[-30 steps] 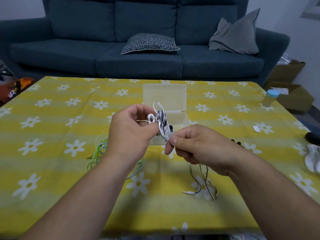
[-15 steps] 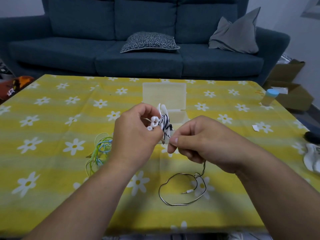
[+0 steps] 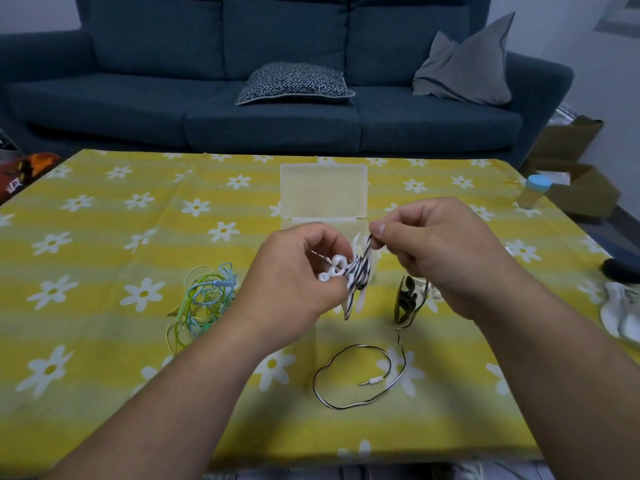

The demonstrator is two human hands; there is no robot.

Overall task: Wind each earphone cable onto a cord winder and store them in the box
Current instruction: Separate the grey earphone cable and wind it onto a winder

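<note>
Your L hand (image 3: 294, 282) is up over the table w/ fingers curled round a white cord winder (image 3: 360, 271); thumb and fingertips clamp it, and 2 white earbuds (image 3: 334, 268) poke out just beside the thumb. Several turns of striped cable (image 3: 401, 344), black and white, sit wound on the winder's middle.

Your R hand (image 3: 433, 251) is just to the right and a bit higher; thumb and index pinch the cable right at the winder's top end, other fingers curled loosely under. Below that hand the slack hangs in a dark bunch, then drops to the tablecloth (image 3: 104, 237) and lies in 1 open loop; the jack plug (image 3: 372, 380) rests inside that loop, touching the cloth.

The box (image 3: 323, 192), translucent, stands behind your hands w/ lid up; its base is mostly hidden by them, so contents can't be told. A 2nd cable, the green-blue cable (image 3: 204, 296), lies tangled on the cloth left of your L wrist, well apart from the box.

Far side: a dark sofa (image 3: 138, 98) w/ a patterned cushion (image 3: 294, 83) and a grey cushion (image 3: 464, 64); a blue-capped bottle (image 3: 535, 192) at the table's right edge; cardboard boxes (image 3: 575, 188) on the floor past it.
</note>
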